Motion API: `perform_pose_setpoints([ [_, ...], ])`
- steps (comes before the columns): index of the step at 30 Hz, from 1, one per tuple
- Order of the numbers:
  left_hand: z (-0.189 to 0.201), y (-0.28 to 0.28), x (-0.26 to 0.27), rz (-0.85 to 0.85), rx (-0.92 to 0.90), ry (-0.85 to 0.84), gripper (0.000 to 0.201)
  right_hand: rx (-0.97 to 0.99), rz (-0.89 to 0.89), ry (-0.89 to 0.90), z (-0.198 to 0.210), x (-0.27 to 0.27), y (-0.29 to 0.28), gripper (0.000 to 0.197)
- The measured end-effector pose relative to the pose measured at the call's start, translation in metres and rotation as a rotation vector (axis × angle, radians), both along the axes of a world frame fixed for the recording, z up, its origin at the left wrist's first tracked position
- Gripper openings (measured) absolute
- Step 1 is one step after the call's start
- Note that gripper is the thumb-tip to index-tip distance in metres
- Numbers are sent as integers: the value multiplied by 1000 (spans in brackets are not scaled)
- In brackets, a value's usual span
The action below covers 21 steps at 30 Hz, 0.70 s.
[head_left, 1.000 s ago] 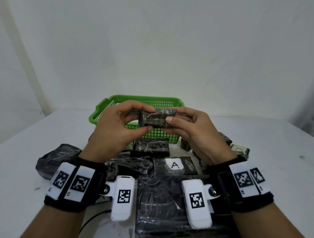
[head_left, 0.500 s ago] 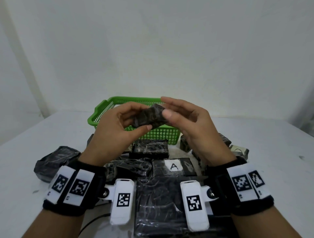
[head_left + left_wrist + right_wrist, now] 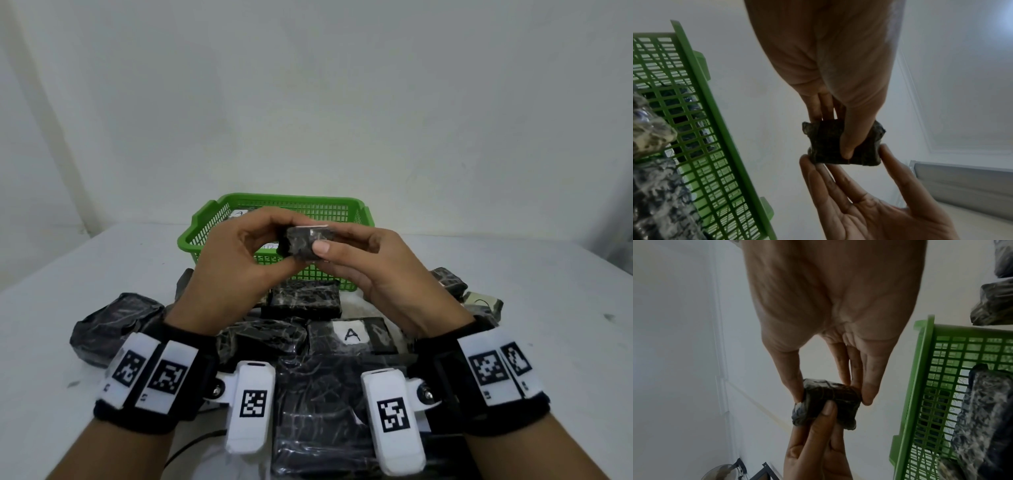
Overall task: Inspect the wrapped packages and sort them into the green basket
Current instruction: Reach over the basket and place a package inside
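A small black wrapped package [image 3: 301, 244] is held up in front of the green basket [image 3: 291, 198]. My left hand [image 3: 283, 242] pinches its left end, thumb below and fingers above. My right hand [image 3: 333, 239] pinches its right end, thumb on the near face. A pale edge shows along the package's top. In the left wrist view my left thumb lies across the package [image 3: 826, 146], with the right hand's fingertips [image 3: 885, 152] at its far side. The right wrist view shows the package [image 3: 840, 400] gripped between both hands beside the basket [image 3: 918, 386].
Several black wrapped packages lie on the white table before the basket: one labelled A [image 3: 352, 334], a large one [image 3: 318, 411] nearest me, one at the left [image 3: 109, 325], others at the right [image 3: 479, 303]. Inside the basket lies a labelled package [image 3: 239, 213].
The package has been turned between my hands. Half a second ago the right fingers were spread over it; now they pinch its right end again.
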<state>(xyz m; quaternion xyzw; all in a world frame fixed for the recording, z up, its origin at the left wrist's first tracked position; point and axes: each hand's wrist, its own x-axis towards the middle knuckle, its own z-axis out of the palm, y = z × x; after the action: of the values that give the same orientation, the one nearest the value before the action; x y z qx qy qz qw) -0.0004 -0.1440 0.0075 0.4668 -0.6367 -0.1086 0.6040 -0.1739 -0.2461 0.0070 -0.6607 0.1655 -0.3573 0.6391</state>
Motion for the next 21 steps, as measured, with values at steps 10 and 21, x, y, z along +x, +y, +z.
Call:
perform_pose_setpoints([
  [10,-2,-1,-4,-17,-12,-7,38,25,16,-1,0,-1,0,54],
  [21,3,2,-2,-96,245,210,63,-254,-107,37,5,-9,-3,72],
])
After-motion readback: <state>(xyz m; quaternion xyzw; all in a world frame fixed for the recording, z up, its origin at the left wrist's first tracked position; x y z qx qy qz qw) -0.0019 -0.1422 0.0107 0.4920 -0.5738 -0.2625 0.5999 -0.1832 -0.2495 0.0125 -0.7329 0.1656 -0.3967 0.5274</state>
